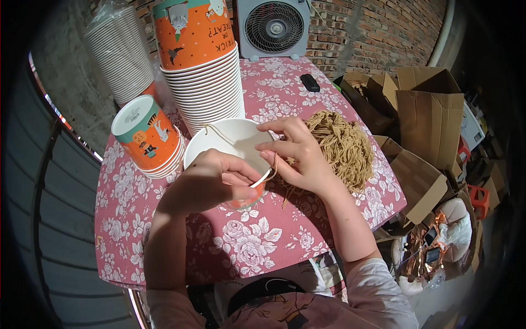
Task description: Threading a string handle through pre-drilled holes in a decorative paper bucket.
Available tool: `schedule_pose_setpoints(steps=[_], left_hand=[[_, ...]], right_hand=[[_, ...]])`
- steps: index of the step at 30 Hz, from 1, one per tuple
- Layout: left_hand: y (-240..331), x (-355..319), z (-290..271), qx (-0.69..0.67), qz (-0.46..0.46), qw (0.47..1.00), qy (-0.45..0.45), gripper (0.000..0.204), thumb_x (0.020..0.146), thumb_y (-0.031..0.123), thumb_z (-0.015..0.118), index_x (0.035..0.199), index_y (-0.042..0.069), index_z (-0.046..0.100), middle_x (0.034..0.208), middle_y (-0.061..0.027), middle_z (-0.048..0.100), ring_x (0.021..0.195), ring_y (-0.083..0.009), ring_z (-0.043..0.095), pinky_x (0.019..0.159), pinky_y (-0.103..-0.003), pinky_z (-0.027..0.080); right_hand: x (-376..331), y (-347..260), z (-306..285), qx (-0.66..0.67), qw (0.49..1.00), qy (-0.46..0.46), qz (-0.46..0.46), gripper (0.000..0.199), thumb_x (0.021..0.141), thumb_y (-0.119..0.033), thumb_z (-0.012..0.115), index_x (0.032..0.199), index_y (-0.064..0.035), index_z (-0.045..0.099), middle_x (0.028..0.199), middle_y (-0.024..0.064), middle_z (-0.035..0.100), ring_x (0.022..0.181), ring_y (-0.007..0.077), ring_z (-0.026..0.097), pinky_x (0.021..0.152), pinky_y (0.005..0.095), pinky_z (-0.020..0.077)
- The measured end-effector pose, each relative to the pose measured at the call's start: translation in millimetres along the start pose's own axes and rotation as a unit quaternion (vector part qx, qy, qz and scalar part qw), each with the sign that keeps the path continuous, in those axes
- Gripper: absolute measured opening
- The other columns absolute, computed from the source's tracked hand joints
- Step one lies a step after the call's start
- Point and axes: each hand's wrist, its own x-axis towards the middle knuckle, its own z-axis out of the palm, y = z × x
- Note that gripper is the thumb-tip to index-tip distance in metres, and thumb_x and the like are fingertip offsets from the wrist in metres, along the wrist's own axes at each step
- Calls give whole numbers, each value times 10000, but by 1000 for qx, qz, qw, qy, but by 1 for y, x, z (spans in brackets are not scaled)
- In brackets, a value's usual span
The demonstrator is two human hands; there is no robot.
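In the head view, the left hand [216, 178] is closed around the near rim and wall of a white-lined orange paper bucket [230, 143], thumb over the lip, holding it tilted just above the pink rose-patterned tablecloth [246, 241]. The right hand [296, 156] is half open, fingers curled, its thumb and forefinger pinching a thin tan twine cord [219, 133] at the bucket's right rim; the cord's other end is already fixed at the far rim.

The bucket looks light and thin-walled, likely to dent under a hard squeeze, so the rolled rim is the safest place to grip. The cord looks soft, limp and a little fuzzy, best held close to its end.

Just right of the bucket lies a heap of tan twine cords [337, 145], touching the right hand. Behind stand tall stacks of orange printed paper buckets [205, 82], one small stack [148, 137] at left, a grey box fan [274, 27] and a small black remote-like object [310, 83].

The hole taking the cord is hidden behind the fingers. The bucket's outer print is mostly covered. Cardboard boxes [427, 120] at right blur near the rim.
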Motion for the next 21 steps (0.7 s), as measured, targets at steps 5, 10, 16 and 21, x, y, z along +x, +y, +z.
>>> schedule_pose_setpoints(steps=[5,10,16,21], left_hand=[[-7,2,-5,-18,30,999,-34,276,882,95,735,1109,-58,701,898,-87,739,814,-119,693,740,-263,569],[-9,3,-8,21,42,998,-50,239,889,102,733,1069,-55,718,896,-82,742,805,-119,697,735,-259,568],[-6,3,-4,6,35,999,-17,196,873,81,741,1023,-45,731,891,-104,748,777,-129,707,697,-253,574],[-3,1,4,20,58,998,21,148,875,56,735,963,-60,715,845,-97,735,719,-129,698,649,-258,582]], right_hand=[[-1,-8,-1,9,992,3,125,158,921,-157,717,1019,-56,788,1013,83,676,856,215,599,764,323,498],[-2,-6,1,136,961,-6,240,161,947,-143,702,1035,-28,774,827,81,680,697,170,614,658,294,493],[0,-12,-5,188,960,-41,203,210,966,-132,686,1130,-19,752,885,57,678,790,107,599,694,260,470],[-1,-17,0,287,951,-44,110,498,825,55,559,1301,-32,677,1003,91,717,817,133,615,736,278,504]])
